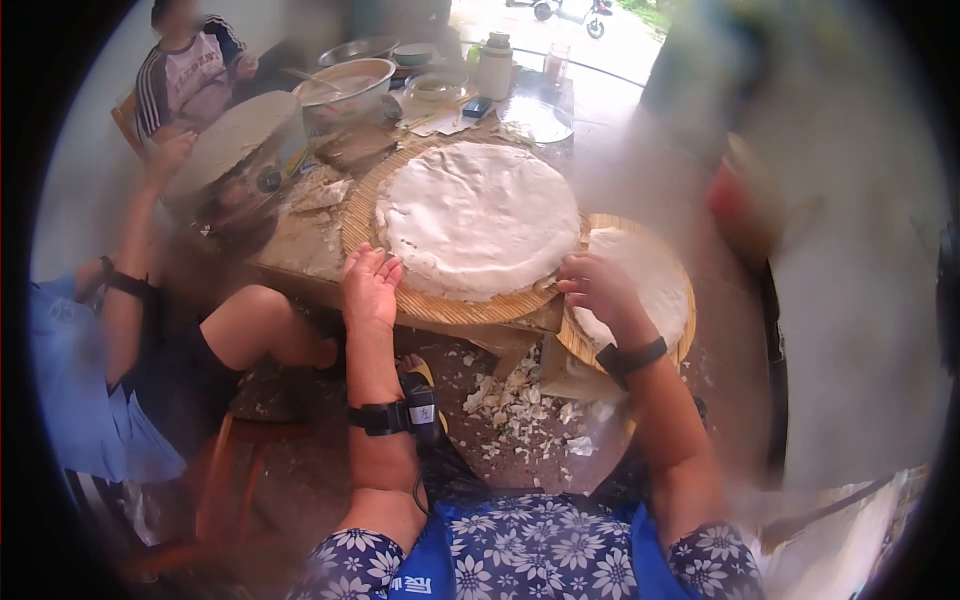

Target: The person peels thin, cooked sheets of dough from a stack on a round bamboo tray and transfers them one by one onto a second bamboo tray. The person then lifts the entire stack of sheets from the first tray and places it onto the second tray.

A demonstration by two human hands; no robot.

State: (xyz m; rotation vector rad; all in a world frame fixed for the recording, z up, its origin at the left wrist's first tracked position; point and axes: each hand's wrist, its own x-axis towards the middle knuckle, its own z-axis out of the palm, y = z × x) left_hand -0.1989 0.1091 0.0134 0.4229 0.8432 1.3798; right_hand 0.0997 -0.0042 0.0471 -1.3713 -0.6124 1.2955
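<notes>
A round woven tray (pixel 358 205) sits at the table's near end, bearing a thick, wrinkled white layer (pixel 478 215) that looks like dough. At the tray's near left rim is my left hand (pixel 372 285), palm turned up, its fingers loosely bent and apart, with nothing visible in them. My right hand (pixel 597 285) is by the near right rim, fingers curled together; whatever they may pinch is hidden. Below and right of it, a second round woven tray (pixel 685 300) carries a similar white layer (pixel 645 280), partly covered by my right hand and forearm.
A co-worker in blue (pixel 90 370) sits at left beside a large round white-topped piece (pixel 235 145). Another person (pixel 190 70) sits behind. Farther back stand a white basin (pixel 345 90) and a thermos (pixel 494 68). White scraps (pixel 520 400) litter the floor below the table.
</notes>
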